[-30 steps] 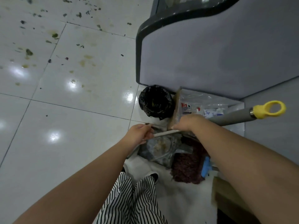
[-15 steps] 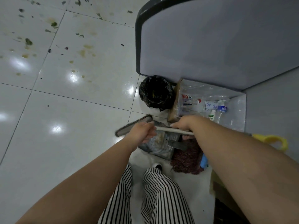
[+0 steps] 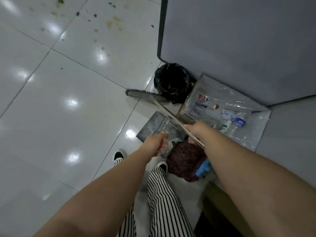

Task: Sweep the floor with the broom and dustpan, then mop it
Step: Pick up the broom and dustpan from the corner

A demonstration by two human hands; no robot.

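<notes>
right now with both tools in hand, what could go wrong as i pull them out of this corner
The broom head sits against the black-lined bin; swinging it out could tip the bin. The dustpan held by your left hand hangs over the mop head and may snag. The right hand grips the thin handle near the box of bottles.

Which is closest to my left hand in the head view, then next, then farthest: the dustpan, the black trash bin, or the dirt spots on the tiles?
1. Dustpan: its handle is gripped in the left hand.
2. Black trash bin: ahead, against the grey counter.
3. Dirt spots: farthest, across the tiles at the top left.
</notes>
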